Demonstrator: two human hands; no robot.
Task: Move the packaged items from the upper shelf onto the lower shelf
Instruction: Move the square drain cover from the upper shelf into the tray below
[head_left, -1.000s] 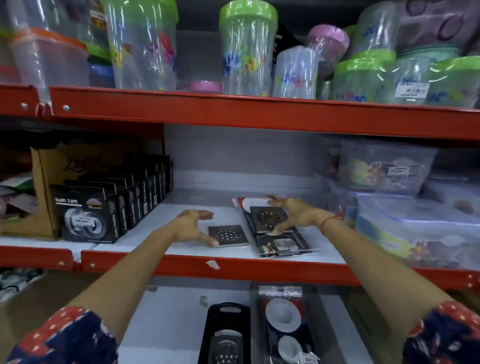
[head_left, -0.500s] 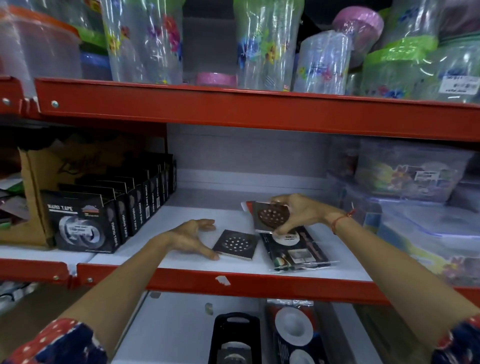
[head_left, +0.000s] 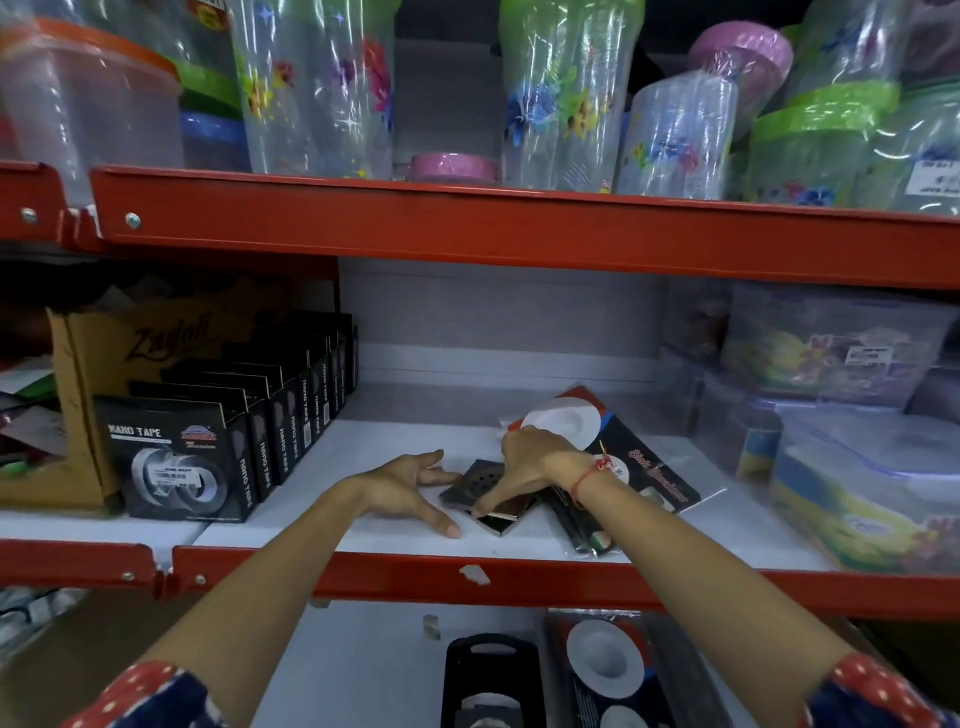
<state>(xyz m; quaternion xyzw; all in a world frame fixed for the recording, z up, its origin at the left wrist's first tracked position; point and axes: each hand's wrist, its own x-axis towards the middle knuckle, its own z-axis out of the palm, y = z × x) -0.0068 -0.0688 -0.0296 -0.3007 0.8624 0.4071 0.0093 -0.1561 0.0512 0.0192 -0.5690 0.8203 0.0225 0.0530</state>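
Two dark square drain plates lie stacked near the front of the white middle shelf (head_left: 363, 452). The top plate (head_left: 480, 480) has round holes; the lower plate (head_left: 501, 524) sticks out beneath it. My right hand (head_left: 535, 462) is closed over the top plate, thumb at its front edge. To the left, my left hand (head_left: 405, 488) rests flat on the shelf with fingers spread, fingertips touching the plates. A flat black and red packaged item (head_left: 649, 480) lies under my right wrist. On the shelf below lie a similar packaged item (head_left: 605, 660) and a black packaged piece (head_left: 488, 670).
Black nano tape boxes (head_left: 176, 462) stand in a row at the left, beside a cardboard box (head_left: 104, 353). Wrapped plastic containers (head_left: 857, 467) fill the right of the middle shelf. Red shelf beams (head_left: 467, 223) run above and below. Plastic jars (head_left: 566, 93) crowd the top shelf.
My right hand has carried the holed square plate from the packaged item down and left onto the other plate. My left hand stayed beside it.
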